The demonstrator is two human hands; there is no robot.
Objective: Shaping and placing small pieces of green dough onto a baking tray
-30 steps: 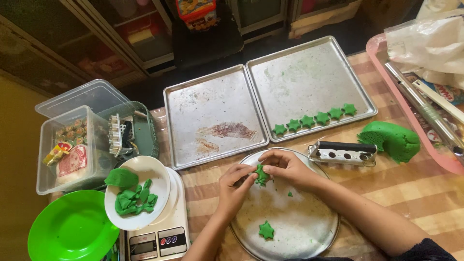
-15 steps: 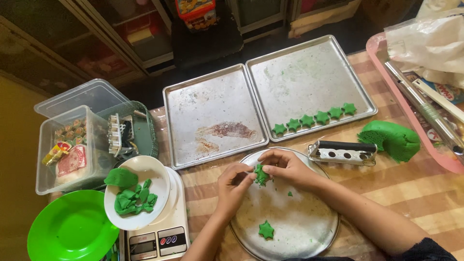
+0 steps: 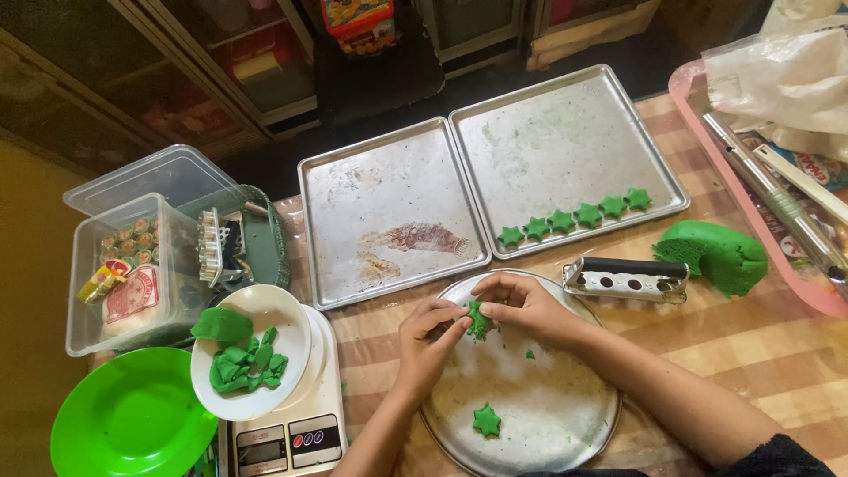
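Both hands meet over a round metal plate (image 3: pixel 565 424) and pinch one small piece of green dough (image 3: pixel 478 320) between their fingertips. My left hand (image 3: pixel 428 340) grips it from the left, my right hand (image 3: pixel 521 305) from the right. A finished green star (image 3: pixel 486 420) lies lower on the same plate, with a tiny green crumb (image 3: pixel 529 354) beside my right wrist. Several green stars (image 3: pixel 574 216) sit in a row along the near edge of the right baking tray (image 3: pixel 565 132).
A second baking tray (image 3: pixel 389 212) lies left of the first. A large green dough lump (image 3: pixel 717 256) and a metal cutter (image 3: pixel 627 278) sit to the right. A white bowl of dough bits (image 3: pixel 252 362) rests on a kitchen scale (image 3: pixel 287 442); green plate (image 3: pixel 124 420), plastic boxes (image 3: pixel 132 265), pink tray (image 3: pixel 751 185).
My hands have stayed over the plate, working the same green piece; my fingers have shifted slightly around it. Nothing else has moved.
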